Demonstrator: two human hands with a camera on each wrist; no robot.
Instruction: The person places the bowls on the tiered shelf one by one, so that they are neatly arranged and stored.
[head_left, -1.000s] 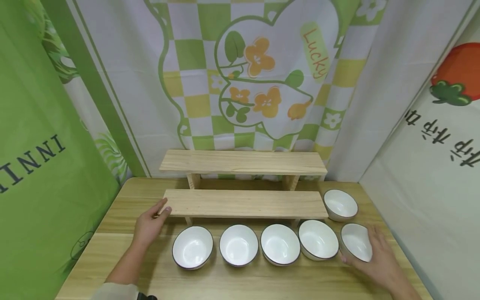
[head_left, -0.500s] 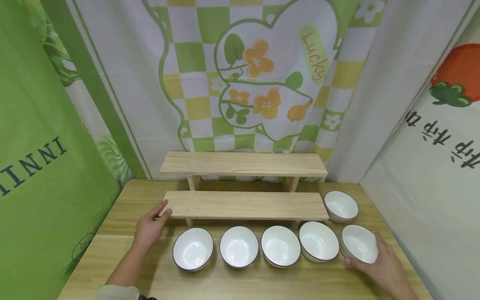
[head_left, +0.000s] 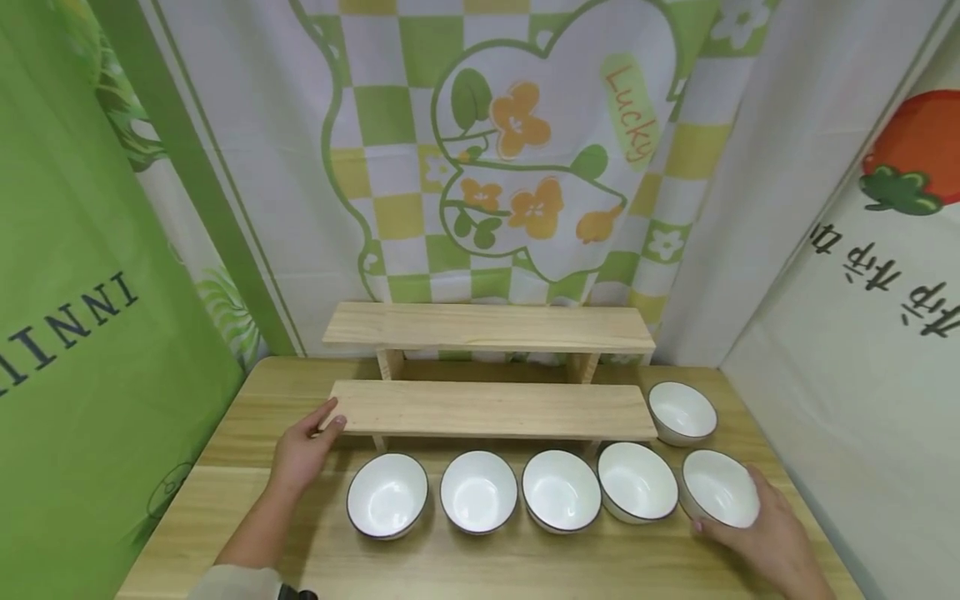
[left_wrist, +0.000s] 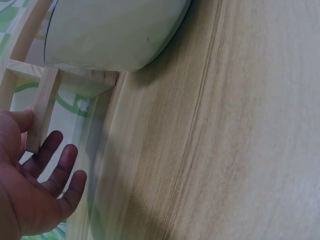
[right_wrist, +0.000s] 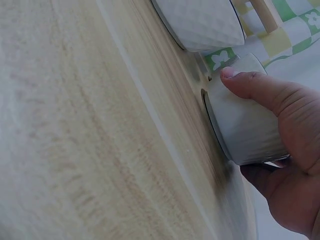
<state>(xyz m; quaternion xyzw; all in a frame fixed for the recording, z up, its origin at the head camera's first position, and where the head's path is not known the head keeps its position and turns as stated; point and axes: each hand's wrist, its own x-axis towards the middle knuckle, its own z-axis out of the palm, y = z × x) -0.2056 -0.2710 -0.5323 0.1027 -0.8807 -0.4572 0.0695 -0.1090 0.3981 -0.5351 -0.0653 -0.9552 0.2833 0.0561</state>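
Note:
My left hand [head_left: 300, 454] holds the left end of the lower board of a two-tier wooden shelf [head_left: 487, 408], thumb on one face and fingers spread around the end. In the left wrist view that board end [left_wrist: 44, 110] sits between thumb and fingers. On the far right of the table, my right hand [head_left: 772, 533] grips a white bowl [head_left: 720, 487] with a dark rim, thumb at its near side and fingers round its right side. The right wrist view shows the bowl's ribbed outside [right_wrist: 245, 115] upright at the tabletop, some fingers hidden behind it.
A row of similar white bowls [head_left: 480, 492] stands in front of the shelf, left of the gripped one. Another bowl [head_left: 682, 412] stands behind it, by the shelf's right end. Printed curtains [head_left: 495, 150] close off the back and sides of the wooden table [head_left: 480, 575].
My right hand has shifted slightly right and its fingers have come down off the bowl's rim to its side, so more of the inside shows. The left hand keeps its place.

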